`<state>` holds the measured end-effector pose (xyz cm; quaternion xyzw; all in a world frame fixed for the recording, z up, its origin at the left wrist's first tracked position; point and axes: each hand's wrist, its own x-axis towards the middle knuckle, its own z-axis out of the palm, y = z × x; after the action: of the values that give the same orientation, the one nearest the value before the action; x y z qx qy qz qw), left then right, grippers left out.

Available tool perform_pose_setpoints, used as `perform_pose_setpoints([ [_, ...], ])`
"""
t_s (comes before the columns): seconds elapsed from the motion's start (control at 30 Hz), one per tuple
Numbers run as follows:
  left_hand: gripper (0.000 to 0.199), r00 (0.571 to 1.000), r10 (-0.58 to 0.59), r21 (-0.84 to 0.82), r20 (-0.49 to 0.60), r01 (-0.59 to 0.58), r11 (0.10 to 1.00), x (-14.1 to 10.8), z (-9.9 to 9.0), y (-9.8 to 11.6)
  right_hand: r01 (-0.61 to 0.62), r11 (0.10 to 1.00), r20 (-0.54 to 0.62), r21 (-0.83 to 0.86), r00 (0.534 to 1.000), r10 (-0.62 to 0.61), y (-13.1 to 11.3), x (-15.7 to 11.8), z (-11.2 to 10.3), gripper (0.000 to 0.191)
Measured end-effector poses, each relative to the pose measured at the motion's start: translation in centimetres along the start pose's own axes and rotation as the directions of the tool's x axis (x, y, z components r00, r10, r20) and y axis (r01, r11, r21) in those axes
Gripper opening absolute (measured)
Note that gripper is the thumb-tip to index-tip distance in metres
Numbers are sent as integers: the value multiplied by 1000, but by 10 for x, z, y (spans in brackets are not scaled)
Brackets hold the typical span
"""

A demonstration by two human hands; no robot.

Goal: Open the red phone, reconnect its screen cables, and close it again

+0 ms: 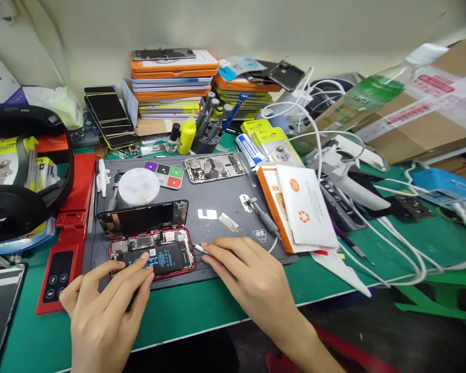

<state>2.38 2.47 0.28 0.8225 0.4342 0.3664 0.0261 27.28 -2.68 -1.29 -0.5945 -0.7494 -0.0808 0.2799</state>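
Note:
An opened red phone lies on the dark grey work mat, its black battery and inner parts showing. Its screen is tilted up along the far long side. My left hand rests at the phone's near left part, fingers stretched and apart, their tips touching the battery area. My right hand pinches a small white plug between thumb and fingers. The plug's tip points at the phone's right end; I cannot tell whether it is inserted.
Another opened phone lies farther back beside a round white disc. A red device stands left. Right are orange-and-white boxes, white cables and a tilted bottle. Stacked boxes and a screwdriver holder stand behind.

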Motion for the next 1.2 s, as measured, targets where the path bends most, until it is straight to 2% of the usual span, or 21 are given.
perform_pose_setpoints([
  [0.23, 12, 995, 90, 61, 44, -93, 994, -1, -2, -6, 152, 987, -34, -45, 988, -153, 14, 12, 3, 9],
  [0.4, 14, 992, 105, 104, 69, -112, 988, -2, -2, -9, 144, 989, -44, 27, 989, -143, 23, 17, 4, 11],
  [0.6, 14, 996, 59, 75, 72, -64, 995, -2, -4, -10, 95, 989, -32, 116, 995, -92, 27, 19, 3, 15],
  [0.77, 20, 991, 104, 84, 86, -111, 990, -2, -4, -11, 71, 990, -20, 120, 997, -69, 29, 20, 4, 17],
  [1.07, 19, 978, 169, 59, 121, -178, 982, -1, -3, -6, 199, 980, -44, -2, 979, -199, 26, 13, 8, 15],
  [1.2, 16, 979, 176, 52, 100, -181, 982, 2, -3, -2, 217, 976, -31, -27, 975, -218, 25, 14, 9, 14],
])
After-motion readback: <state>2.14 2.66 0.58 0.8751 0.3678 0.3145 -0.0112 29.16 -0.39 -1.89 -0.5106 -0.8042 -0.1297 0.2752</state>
